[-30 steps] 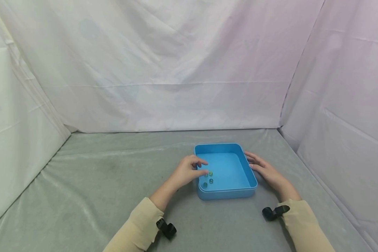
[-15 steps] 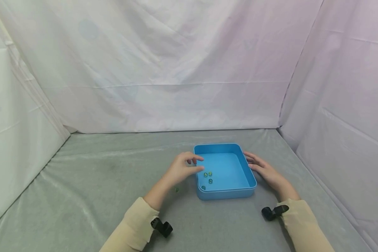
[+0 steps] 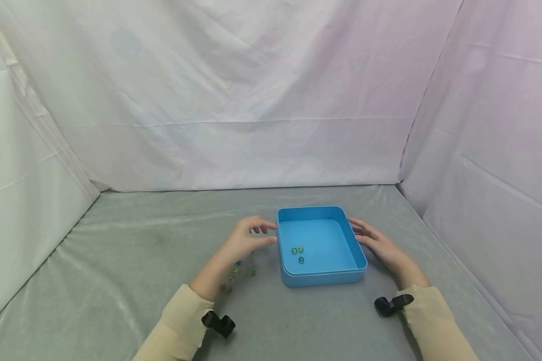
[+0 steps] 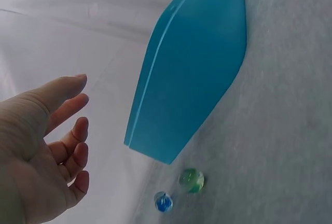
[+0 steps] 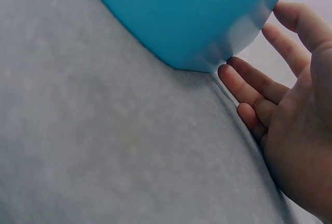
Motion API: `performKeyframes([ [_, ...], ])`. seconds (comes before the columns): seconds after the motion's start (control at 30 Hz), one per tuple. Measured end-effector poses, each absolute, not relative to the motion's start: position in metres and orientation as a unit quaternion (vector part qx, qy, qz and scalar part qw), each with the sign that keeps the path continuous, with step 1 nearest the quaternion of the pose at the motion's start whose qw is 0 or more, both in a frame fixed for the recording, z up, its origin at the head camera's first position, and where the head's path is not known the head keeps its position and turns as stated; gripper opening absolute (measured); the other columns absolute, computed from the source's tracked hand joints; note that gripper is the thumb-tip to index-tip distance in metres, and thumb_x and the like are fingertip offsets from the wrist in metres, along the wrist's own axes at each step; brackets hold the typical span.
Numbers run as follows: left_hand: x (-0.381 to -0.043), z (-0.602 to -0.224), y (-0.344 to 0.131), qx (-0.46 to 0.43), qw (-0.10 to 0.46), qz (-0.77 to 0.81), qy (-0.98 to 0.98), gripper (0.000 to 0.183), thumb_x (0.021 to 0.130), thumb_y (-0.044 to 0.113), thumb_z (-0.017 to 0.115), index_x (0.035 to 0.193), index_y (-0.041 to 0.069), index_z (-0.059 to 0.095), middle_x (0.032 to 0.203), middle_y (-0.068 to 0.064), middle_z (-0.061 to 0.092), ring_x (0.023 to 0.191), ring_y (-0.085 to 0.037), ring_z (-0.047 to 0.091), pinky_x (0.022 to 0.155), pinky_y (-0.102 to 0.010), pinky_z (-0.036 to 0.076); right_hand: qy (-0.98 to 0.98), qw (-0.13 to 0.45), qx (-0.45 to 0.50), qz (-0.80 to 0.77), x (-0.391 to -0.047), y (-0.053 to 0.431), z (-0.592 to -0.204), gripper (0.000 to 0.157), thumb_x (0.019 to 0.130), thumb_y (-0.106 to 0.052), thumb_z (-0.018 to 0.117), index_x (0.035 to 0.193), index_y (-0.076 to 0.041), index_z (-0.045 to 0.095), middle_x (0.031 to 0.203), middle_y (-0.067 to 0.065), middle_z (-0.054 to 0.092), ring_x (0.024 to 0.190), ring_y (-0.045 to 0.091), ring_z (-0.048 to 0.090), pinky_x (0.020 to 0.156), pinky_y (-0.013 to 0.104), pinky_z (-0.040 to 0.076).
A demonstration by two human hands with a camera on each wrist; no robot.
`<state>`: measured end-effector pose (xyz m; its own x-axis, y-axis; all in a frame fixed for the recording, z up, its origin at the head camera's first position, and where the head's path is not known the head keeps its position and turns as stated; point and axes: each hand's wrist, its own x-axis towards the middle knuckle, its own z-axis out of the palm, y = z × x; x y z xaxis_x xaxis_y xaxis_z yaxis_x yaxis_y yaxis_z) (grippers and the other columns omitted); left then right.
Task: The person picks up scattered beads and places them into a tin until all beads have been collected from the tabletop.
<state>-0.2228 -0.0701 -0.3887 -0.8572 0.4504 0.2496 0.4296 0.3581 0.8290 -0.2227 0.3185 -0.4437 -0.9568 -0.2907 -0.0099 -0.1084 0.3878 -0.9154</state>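
A square blue box (image 3: 327, 277) without a lid stands on the grey cloth, and three green glass marbles (image 3: 301, 260) lie on its floor toward the left. Just outside the left wall, my left hand (image 3: 246, 240) hovers with thumb and fingers apart and nothing between them. In the left wrist view, that hand (image 4: 39, 146) has its fingers loosely bent, away from the box side (image 4: 192, 63). My right hand (image 3: 384, 248) rests its fingertips against the right wall. The right wrist view shows these fingers (image 5: 251, 86) extended along the blue side.
More marbles lie on the cloth beside and below my left wrist, among them a green one (image 3: 253, 273) and a blue one (image 4: 163, 201). White curtains (image 3: 235, 150) close off the back and both sides of the grey cloth (image 3: 140, 260).
My left hand has drawn back leftward from over the box, uncovering marbles on the cloth. One marble in the box has gone from sight near the left front wall. My right hand stays put.
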Motion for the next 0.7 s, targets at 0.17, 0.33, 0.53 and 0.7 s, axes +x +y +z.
performKeyframes([
  [0.17, -0.226, -0.39, -0.081, 0.27, 0.019, 0.487, 0.831, 0.026, 0.086, 0.02, 0.073, 0.111, 0.013, 0.071, 0.099, -0.002, 0.061, 0.095, -0.026, 0.05, 0.072, -0.039, 0.043, 0.83, 0.083, -0.123, -0.538, -0.223, 0.319, -0.445, 0.056, 0.101, -0.031, 0.05, 0.151, -0.016, 0.029, 0.151, 0.02, 0.029, 0.137, 0.044, 0.023, 0.101, 0.069, 0.012],
  [0.33, -0.232, -0.394, -0.09, 0.274, 0.032, 0.478, 0.834, 0.026, 0.087, 0.022, 0.073, 0.111, 0.015, 0.071, 0.103, -0.011, 0.062, 0.095, -0.025, 0.05, 0.071, -0.039, 0.043, 0.829, 0.084, -0.122, -0.539, -0.223, 0.319, -0.444, 0.056, 0.101, -0.031, 0.05, 0.151, -0.017, 0.03, 0.15, 0.019, 0.03, 0.137, 0.043, 0.023, 0.101, 0.069, 0.012],
  [0.53, -0.239, -0.405, -0.1, 0.278, 0.043, 0.478, 0.832, 0.031, 0.087, 0.023, 0.073, 0.114, 0.008, 0.069, 0.105, -0.015, 0.062, 0.093, -0.023, 0.05, 0.072, -0.038, 0.043, 0.828, 0.085, -0.124, -0.54, -0.223, 0.318, -0.443, 0.056, 0.101, -0.031, 0.05, 0.151, -0.016, 0.029, 0.15, 0.02, 0.03, 0.137, 0.043, 0.024, 0.101, 0.069, 0.013],
  [0.7, -0.244, -0.411, -0.108, 0.277, 0.056, 0.479, 0.831, 0.033, 0.086, 0.024, 0.073, 0.114, 0.005, 0.069, 0.103, -0.015, 0.062, 0.091, -0.022, 0.05, 0.071, -0.038, 0.043, 0.827, 0.086, -0.123, -0.542, -0.223, 0.318, -0.442, 0.056, 0.101, -0.03, 0.05, 0.151, -0.016, 0.029, 0.15, 0.02, 0.03, 0.137, 0.044, 0.024, 0.101, 0.069, 0.013],
])
